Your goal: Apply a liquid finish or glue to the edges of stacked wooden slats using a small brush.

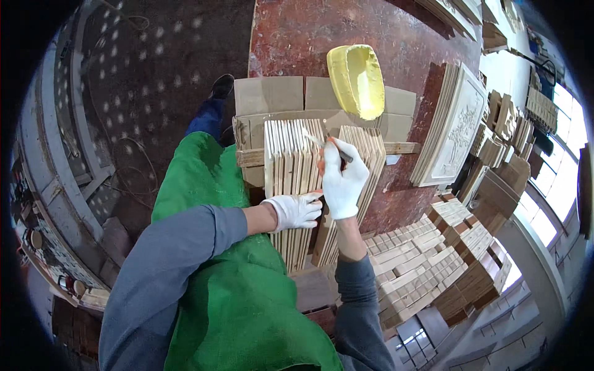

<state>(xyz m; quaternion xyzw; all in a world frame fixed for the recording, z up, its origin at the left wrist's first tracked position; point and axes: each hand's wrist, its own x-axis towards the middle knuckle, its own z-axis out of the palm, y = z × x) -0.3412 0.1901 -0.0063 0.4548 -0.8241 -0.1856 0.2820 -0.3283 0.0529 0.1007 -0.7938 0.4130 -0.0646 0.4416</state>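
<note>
My right hand [341,185], in a white glove, holds a brush [346,156] with white on its tip over the upper end of the left stack of upright wooden boards [284,157], whose top edges are partly white. My left hand [296,211], also gloved, grips that stack lower down, fingers bent at its right side. A second board stack [365,151] stands right beside it, partly behind my right hand. Both rest on cardboard [269,96] and a wooden batten [402,148]. A cut yellow plastic tub [337,74] with white inside sits just beyond.
The red worktable [291,34] carries carved cream panels [458,127] stacked at the right. Piles of wooden pieces [414,272] fill the lower right. A green apron [241,309] covers my body. At the left are dark floor [148,62] and a pale metal frame [74,142].
</note>
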